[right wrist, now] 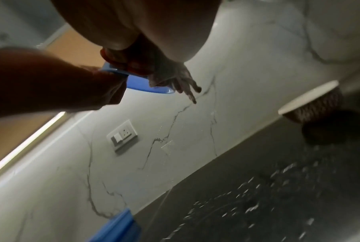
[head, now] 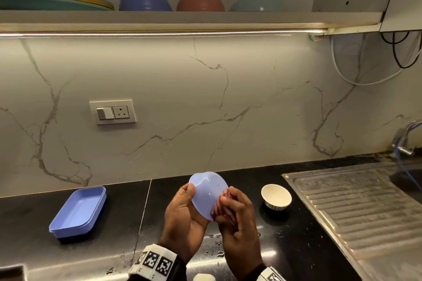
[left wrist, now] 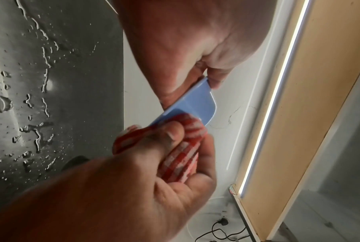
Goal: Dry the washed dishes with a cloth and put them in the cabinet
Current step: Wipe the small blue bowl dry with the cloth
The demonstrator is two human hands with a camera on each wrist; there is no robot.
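A light blue plastic bowl [head: 206,191] is held above the black counter, tilted with its outer side toward me. My left hand [head: 182,212] grips its left rim, thumb on the outside. My right hand [head: 237,214] grips a bunched red and white checked cloth [head: 220,204] and presses it against the bowl's right edge. In the left wrist view the bowl [left wrist: 197,103] is pinched at its rim and the cloth [left wrist: 183,152] sits in the other hand's fingers. In the right wrist view the bowl [right wrist: 141,83] shows beneath the cloth [right wrist: 168,75].
A white patterned bowl [head: 276,196] stands on the wet black counter [head: 303,246] to the right, beside the steel sink drainboard [head: 365,212]. A blue rectangular tray [head: 78,211] lies at the left. The shelf above [head: 205,17] holds stacked plates [head: 54,1] and upturned bowls [head: 145,0].
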